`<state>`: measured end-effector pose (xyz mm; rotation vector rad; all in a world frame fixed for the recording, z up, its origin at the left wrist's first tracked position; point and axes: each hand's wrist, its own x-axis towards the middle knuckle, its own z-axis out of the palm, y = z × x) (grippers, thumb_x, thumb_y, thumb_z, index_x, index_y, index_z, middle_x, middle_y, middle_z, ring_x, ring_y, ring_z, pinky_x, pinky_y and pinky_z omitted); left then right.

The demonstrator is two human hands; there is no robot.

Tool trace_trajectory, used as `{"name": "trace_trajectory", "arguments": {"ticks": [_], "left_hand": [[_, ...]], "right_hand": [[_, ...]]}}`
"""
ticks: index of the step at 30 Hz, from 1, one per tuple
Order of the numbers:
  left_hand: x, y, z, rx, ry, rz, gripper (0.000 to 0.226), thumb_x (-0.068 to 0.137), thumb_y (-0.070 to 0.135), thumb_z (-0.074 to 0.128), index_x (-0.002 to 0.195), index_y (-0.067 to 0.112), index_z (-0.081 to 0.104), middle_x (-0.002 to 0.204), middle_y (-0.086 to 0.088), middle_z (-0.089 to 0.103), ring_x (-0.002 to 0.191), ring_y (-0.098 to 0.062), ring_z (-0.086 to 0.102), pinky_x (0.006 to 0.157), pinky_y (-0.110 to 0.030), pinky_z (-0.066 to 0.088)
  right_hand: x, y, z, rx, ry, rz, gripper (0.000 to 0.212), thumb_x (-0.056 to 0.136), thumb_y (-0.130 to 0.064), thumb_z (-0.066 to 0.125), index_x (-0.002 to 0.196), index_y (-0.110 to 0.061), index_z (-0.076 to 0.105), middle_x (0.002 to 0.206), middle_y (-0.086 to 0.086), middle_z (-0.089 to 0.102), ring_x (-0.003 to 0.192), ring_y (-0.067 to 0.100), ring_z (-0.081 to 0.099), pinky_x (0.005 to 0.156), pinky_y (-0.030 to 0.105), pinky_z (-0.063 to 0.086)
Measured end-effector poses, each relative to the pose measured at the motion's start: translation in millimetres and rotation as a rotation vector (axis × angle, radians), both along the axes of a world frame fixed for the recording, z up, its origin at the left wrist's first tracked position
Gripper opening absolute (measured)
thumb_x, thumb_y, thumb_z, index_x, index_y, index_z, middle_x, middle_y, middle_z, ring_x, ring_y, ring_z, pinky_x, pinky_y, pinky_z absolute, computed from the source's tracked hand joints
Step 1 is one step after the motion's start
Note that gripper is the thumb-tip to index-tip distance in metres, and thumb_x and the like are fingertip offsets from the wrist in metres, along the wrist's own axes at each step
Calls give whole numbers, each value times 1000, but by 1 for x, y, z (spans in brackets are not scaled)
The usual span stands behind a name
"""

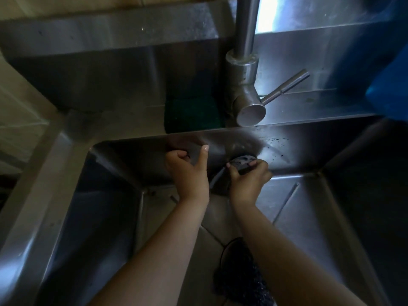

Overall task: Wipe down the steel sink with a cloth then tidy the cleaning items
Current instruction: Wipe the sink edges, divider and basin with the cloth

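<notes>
Two bare hands work at the far wall of a steel sink, one pressing a dark cloth to the metal.

At the bottom centre of the frame a dark, mesh-like item (240, 277) lies on the sink floor (too dim to name). Both forearms reach up the frame from there. At centre, the right hand (248, 182) has its fingers clamped around a small, dark, bunched cloth (244, 162), held against the back wall. The left hand (187, 171) beside it is loosely curled, thumb raised, holding nothing I can see. The cloth looks soft, light and probably wet, so it is best gripped as a wad. The sink (331, 151) is brushed steel, flat-walled, sharply creased, likely slippery. Beyond, a green scouring pad (189, 113) sits on the ledge beside the round steel tap (247, 85); something blue (388, 69) fills the upper right.
</notes>
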<state>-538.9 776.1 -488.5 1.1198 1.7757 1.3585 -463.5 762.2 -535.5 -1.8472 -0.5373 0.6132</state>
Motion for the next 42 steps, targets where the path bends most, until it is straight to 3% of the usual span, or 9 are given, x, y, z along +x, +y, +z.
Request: {"name": "trace_trajectory", "arguments": {"ticks": [7, 13, 16, 21, 26, 28, 31, 35, 42], "left_hand": [[0, 2, -6, 17, -19, -3, 39, 79, 25, 70, 91, 17, 34, 92, 4, 37, 71, -4, 41, 63, -6, 38], [1, 1, -5, 12, -12, 0, 40, 78, 26, 71, 92, 17, 34, 95, 1, 39, 75, -8, 45, 66, -12, 42], [1, 3, -5, 11, -6, 11, 41, 77, 23, 72, 91, 14, 35, 97, -9, 42, 84, -24, 48, 77, -29, 44], [2, 1, -3, -1, -9, 6, 39, 79, 19, 70, 92, 10, 34, 95, -12, 43, 84, -22, 44, 71, -19, 33], [-2, 5, -11, 2, 26, 25, 41, 75, 26, 72, 88, 15, 35, 97, -18, 48, 91, -36, 51, 86, -48, 44], [-2, 5, -12, 1, 36, 28, 43, 74, 27, 73, 88, 16, 35, 98, -16, 48, 91, -37, 52, 86, -51, 45], [1, 5, -11, -1, -47, 11, 42, 76, 23, 73, 90, 14, 34, 93, -5, 43, 87, -27, 50, 83, -41, 48], [2, 3, -12, 16, -84, 7, 39, 78, 20, 71, 90, 16, 35, 96, -8, 42, 72, -12, 46, 65, -9, 41], [8, 2, -11, 1, -144, 3, 41, 80, 20, 70, 75, 27, 30, 79, 5, 41, 64, -2, 44, 59, -6, 41]], "right_hand": [[5, 1, 3, -23, 112, -84, 45, 73, -6, 76, 93, -14, 37, 123, 16, 36, 102, 28, 48, 93, 26, 36], [15, 0, 36, 170, 77, -162, 49, 66, -13, 81, 80, -32, 39, 109, 17, 52, 95, 30, 56, 89, 46, 48], [22, -1, 67, 250, 14, -141, 47, 68, -16, 80, 81, -33, 38, 109, 14, 49, 90, 20, 52, 85, 27, 48], [26, -3, 85, 306, -6, -113, 45, 71, -17, 79, 95, -20, 41, 107, 8, 41, 88, 14, 46, 80, 20, 41], [22, 0, 69, 287, -5, -111, 48, 72, -15, 78, 96, -21, 37, 105, 5, 36, 90, 17, 45, 83, 20, 40], [23, 1, 59, 256, 4, -112, 49, 71, -13, 78, 96, -20, 36, 106, 3, 35, 91, 17, 45, 86, 22, 40], [28, 0, 36, 185, -25, -109, 50, 70, -9, 79, 95, -17, 37, 108, 8, 37, 96, 22, 45, 91, 24, 38], [33, -3, 3, 40, -16, -84, 48, 72, -4, 76, 95, -16, 36, 121, 18, 37, 98, 20, 43, 86, 16, 31], [47, -5, -20, -123, -32, -42, 43, 75, -9, 74, 99, -13, 39, 123, 18, 36, 101, 35, 50, 91, 32, 38]]}}
